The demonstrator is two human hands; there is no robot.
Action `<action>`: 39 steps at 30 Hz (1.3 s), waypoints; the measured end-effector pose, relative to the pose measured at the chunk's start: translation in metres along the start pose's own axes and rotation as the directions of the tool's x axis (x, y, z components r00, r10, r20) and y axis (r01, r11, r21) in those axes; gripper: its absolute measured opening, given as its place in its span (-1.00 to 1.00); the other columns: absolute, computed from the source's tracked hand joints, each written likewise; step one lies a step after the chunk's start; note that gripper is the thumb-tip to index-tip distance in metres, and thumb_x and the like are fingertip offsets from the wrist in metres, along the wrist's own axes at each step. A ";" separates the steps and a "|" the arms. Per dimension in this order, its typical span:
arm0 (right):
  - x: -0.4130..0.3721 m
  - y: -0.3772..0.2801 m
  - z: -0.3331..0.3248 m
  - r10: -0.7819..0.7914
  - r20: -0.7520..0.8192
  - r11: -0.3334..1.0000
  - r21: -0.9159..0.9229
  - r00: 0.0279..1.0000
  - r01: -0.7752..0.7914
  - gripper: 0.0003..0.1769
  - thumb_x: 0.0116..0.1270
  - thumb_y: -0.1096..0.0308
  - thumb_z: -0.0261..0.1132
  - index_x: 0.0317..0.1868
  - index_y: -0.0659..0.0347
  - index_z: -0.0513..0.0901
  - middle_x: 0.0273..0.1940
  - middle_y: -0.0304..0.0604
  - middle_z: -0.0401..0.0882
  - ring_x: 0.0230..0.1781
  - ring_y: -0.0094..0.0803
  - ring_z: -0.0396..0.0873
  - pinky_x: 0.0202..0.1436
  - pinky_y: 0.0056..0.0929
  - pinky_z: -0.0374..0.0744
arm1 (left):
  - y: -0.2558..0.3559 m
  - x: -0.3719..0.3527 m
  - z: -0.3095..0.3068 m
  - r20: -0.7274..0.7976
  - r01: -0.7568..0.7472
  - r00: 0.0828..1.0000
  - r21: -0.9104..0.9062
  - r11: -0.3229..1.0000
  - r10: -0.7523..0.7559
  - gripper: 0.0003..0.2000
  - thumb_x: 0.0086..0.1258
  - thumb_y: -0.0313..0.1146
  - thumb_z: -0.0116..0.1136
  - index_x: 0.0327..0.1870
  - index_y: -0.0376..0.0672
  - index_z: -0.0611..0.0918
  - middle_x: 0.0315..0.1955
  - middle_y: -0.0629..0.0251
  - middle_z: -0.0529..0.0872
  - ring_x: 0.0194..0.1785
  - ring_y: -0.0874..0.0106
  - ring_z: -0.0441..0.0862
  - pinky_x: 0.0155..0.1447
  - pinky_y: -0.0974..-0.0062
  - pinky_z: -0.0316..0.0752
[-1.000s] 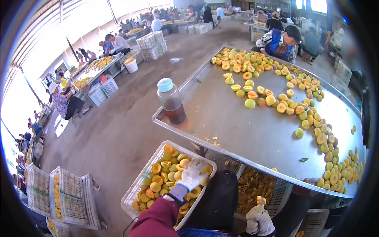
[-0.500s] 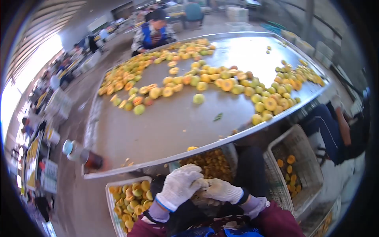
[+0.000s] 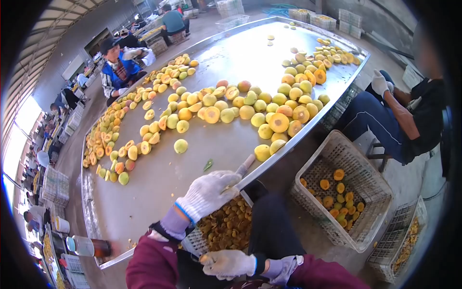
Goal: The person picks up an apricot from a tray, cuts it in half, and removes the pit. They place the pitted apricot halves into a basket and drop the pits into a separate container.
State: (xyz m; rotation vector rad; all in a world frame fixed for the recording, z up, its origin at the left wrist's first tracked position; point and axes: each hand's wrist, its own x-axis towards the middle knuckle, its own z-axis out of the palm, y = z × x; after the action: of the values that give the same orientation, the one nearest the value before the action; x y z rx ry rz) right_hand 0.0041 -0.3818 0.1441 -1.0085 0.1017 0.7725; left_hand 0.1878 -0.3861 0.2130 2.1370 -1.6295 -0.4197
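Note:
My left hand (image 3: 210,191), in a white knit glove, reaches over the near edge of the metal table (image 3: 159,188). Its fingers are stretched out, one long brownish fingertip pointing towards the nearest yellow peaches (image 3: 263,152). Many of these are cut in half, face up or down. My right hand (image 3: 230,264), gloved too, is low over my lap with fingers curled in. An orange-brown edge shows at its fingertips; I cannot tell what it is. Between my legs, under the left hand, stands a crate of brown pits or scraps (image 3: 226,224).
A plastic crate (image 3: 332,151) with some peach halves stands right of my leg, another crate (image 3: 417,212) beyond it. A bottle of dark drink (image 3: 89,246) is at the table's left corner. One co-worker (image 3: 120,70) sits across the table, another person (image 3: 390,108) at right.
My hands were together over the crate. Now the left has moved forward and up to the table edge, while the right has dropped towards my lap. The view has turned right.

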 end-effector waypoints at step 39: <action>-0.018 0.016 -0.019 -0.376 -0.007 0.917 -0.145 0.927 0.371 -0.76 0.40 0.02 0.24 -0.29 -0.02 0.53 -0.66 -0.44 0.44 -0.68 -0.57 0.48 -0.59 -0.51 0.39 | -0.032 0.223 0.084 -0.049 -0.306 0.918 0.541 0.783 0.392 -0.67 0.24 0.04 0.13 -0.12 0.07 0.68 0.00 0.25 0.60 0.15 0.19 0.53 0.18 0.18 0.40</action>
State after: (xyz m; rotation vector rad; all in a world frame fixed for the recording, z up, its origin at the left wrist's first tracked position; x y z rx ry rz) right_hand -0.0145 -0.4018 0.1300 -1.1339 -0.1169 0.4153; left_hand 0.2340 -0.6057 0.1271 2.0646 -2.1699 0.3551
